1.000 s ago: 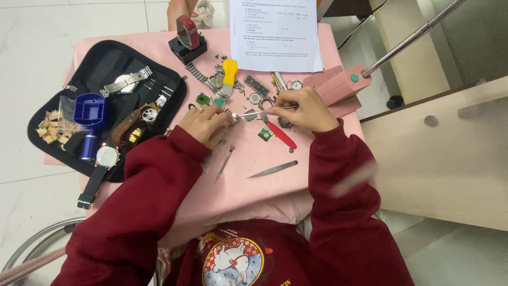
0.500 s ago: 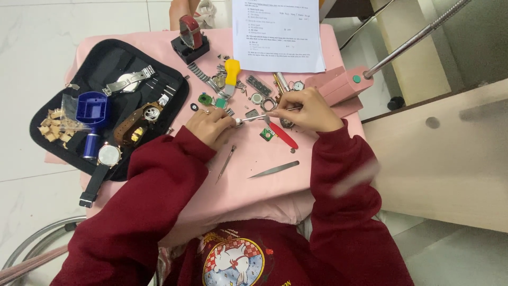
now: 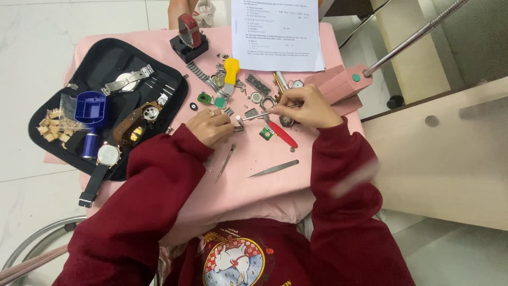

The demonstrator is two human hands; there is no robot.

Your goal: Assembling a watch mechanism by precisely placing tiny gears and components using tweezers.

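Right hand [image 3: 309,108]: fingers closed on thin metal tool [image 3: 264,113], tip pointing nine o'clock. Left hand [image 3: 211,124]: fingers pinched on small metal part [image 3: 239,125], resting on counter [image 3: 254,159].

2 hands [image 3: 211,126], ~4 watches [image 3: 127,80], 1 sheet [image 3: 276,32], 1 tweezers [image 3: 274,168]

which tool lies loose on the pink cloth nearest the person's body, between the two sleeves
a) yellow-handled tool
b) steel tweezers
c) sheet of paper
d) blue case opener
b: the steel tweezers lie alone on the pink cloth, below both hands, closer to the body than the other tools.
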